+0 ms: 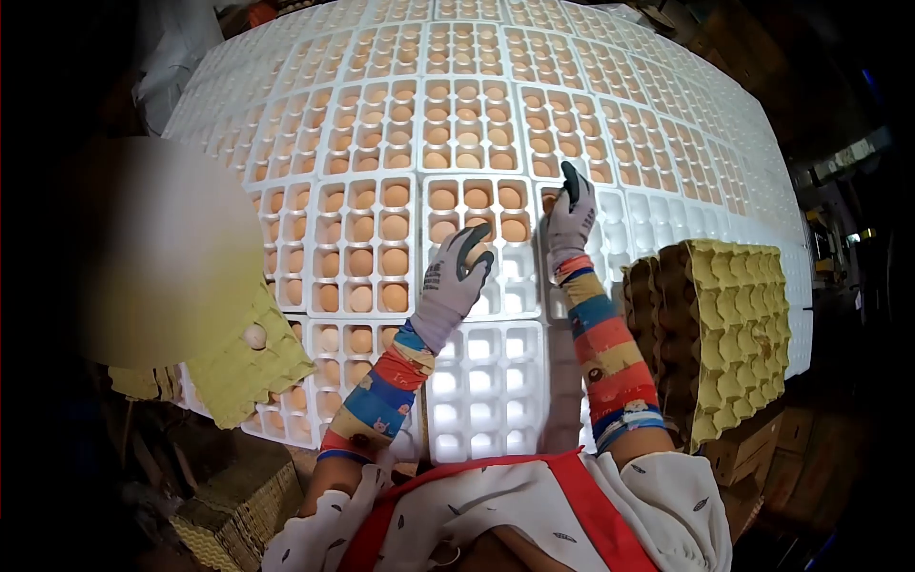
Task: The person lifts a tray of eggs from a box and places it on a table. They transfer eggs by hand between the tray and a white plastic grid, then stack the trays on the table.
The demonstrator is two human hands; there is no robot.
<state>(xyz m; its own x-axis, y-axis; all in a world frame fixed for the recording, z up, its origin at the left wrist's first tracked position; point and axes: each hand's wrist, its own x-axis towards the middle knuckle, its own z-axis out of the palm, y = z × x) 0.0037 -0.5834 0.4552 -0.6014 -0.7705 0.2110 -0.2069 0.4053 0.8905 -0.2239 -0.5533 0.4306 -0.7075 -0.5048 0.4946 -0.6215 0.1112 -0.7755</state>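
Note:
My left hand (pixel 456 278), in a white glove with dark fingertips, reaches over a white foam egg tray (pixel 522 302). Its thumb and fingers curve around a brown egg (pixel 477 254) in that tray. Brown eggs (pixel 477 197) fill the cells just beyond it, while the nearer cells hold none. My right hand (pixel 572 212), gloved alike, is bent over the far left cell of the tray to the right. A brown egg (pixel 549 201) shows at its inner side, partly covered by the fingers. Bare foam cells (pixel 612 224) lie to its right.
Foam trays of eggs (pixel 467 124) spread across the table. An egg-free foam tray (pixel 485 391) is close to my body. Stacked yellow pulp trays (pixel 739 334) stand at right. A pulp tray (pixel 250 357) with one egg (pixel 254 336) lies at left, beside a blurred patch.

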